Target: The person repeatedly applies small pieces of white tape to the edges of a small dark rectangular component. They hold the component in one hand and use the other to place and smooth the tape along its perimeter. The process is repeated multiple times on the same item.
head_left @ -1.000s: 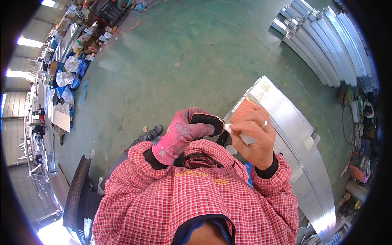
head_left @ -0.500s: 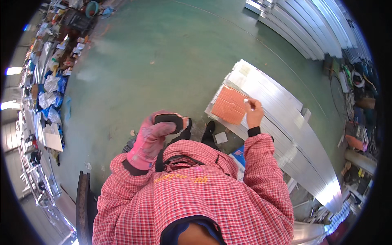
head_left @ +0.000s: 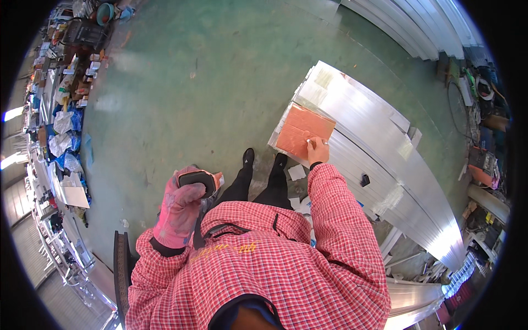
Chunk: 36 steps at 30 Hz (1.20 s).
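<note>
Gripping black object (head_left: 195,177): gloved left hand (head_left: 179,206); yellow lettering (head_left: 225,251) on jacket (head_left: 264,275).

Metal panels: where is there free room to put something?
The metal panels show bare surface between the orange board and their upper-right edge, also right of the small black piece. Crowded: the lower-left corner, with board and right hand.

The left grip (head_left: 180,206), gloved in pink, is curled up, with its thumb bent over the front. The left arm (head_left: 147,263) is folded at the elbow, close to the body. The right arm (head_left: 344,206) reaches out in front, and the bare right grip (head_left: 318,150) has its fingertips pinched together.
</note>
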{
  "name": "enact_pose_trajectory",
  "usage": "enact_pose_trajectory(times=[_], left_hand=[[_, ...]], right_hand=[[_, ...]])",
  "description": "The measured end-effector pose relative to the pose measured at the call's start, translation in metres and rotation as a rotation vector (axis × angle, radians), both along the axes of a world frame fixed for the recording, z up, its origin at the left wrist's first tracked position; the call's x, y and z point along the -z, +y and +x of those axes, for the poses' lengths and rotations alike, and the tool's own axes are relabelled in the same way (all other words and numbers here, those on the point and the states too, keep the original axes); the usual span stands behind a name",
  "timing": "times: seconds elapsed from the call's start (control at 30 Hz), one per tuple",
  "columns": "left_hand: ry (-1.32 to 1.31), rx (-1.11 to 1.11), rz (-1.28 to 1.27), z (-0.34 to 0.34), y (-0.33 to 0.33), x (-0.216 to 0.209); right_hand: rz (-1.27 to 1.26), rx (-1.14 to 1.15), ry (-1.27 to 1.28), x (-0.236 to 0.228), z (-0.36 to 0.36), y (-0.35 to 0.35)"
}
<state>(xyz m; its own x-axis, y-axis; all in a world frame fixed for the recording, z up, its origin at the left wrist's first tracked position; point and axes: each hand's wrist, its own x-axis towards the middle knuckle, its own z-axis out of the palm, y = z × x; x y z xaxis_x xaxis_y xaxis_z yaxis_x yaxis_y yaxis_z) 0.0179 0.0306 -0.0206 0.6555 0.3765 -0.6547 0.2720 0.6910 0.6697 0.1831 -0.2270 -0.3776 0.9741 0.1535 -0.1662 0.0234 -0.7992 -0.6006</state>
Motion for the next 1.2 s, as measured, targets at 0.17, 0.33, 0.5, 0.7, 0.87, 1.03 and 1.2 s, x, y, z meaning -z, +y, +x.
enact_pose_trajectory(times=[0.17,0.33,0.5,0.7,0.87,1.03,1.2], left_hand=[[0.038,-0.050,0.048,-0.005,0.001,0.004],[0.012,-0.023,-0.016,0.013,-0.005,-0.013],[-0.017,0.005,-0.060,0.017,-0.002,-0.014],[-0.041,0.101,0.068,0.018,-0.005,-0.016],[-0.179,0.126,0.000,0.024,-0.008,-0.015],[-0.320,0.096,-0.115,0.020,-0.011,-0.011],[-0.365,0.133,-0.104,0.021,-0.015,-0.016]], right_hand=[[-0.020,-0.044,-0.023,0.008,0.003,-0.002],[0.004,-0.083,-0.080,0.016,0.007,-0.006],[0.111,0.022,-0.061,-0.008,0.015,-0.015],[0.869,0.070,0.252,-0.131,0.022,0.014],[1.138,-0.236,0.240,-0.282,0.004,0.052],[1.143,-0.590,-0.020,-0.344,-0.013,0.074],[1.059,-0.697,-0.199,-0.363,-0.020,0.087]])
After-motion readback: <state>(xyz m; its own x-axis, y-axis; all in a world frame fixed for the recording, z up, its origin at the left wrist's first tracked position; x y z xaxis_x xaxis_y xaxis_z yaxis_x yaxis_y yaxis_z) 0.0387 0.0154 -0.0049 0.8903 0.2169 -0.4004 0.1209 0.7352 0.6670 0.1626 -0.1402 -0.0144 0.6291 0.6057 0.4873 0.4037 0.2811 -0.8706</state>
